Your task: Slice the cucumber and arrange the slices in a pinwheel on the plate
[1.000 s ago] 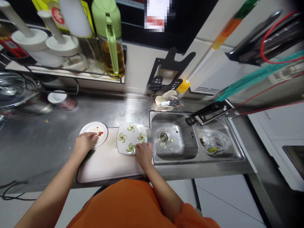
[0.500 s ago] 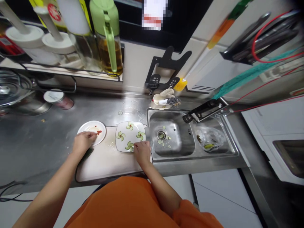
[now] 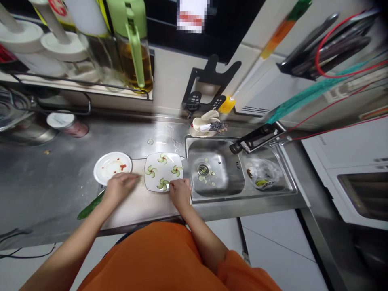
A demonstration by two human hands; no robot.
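A square white plate (image 3: 154,185) carries several pinwheels of cucumber slices (image 3: 176,171), most with a red dot in the middle. My right hand (image 3: 181,193) is closed at its lower right corner, covering that edge. Left of the plate, my left hand (image 3: 119,188) hovers over the pale cutting board (image 3: 142,210), fingertips pinched together; anything between them is too small to make out. Behind that hand sits a round white plate (image 3: 110,180) with small red bits (image 3: 122,167). A dark green cucumber piece (image 3: 91,207) lies by my left wrist, partly hidden.
To the right is a steel sink (image 3: 224,194) with cucumber slices round its drain; a plastic bag (image 3: 263,173) lies in the second basin. A tin (image 3: 68,123), a pot (image 3: 33,129) and a shelf of bottles, including an oil bottle (image 3: 133,60), stand at the back left.
My left hand has moved right from the round plate toward the square plate, uncovering more red bits and the cucumber piece. My right hand stays at the square plate's corner. The view has shifted slightly.
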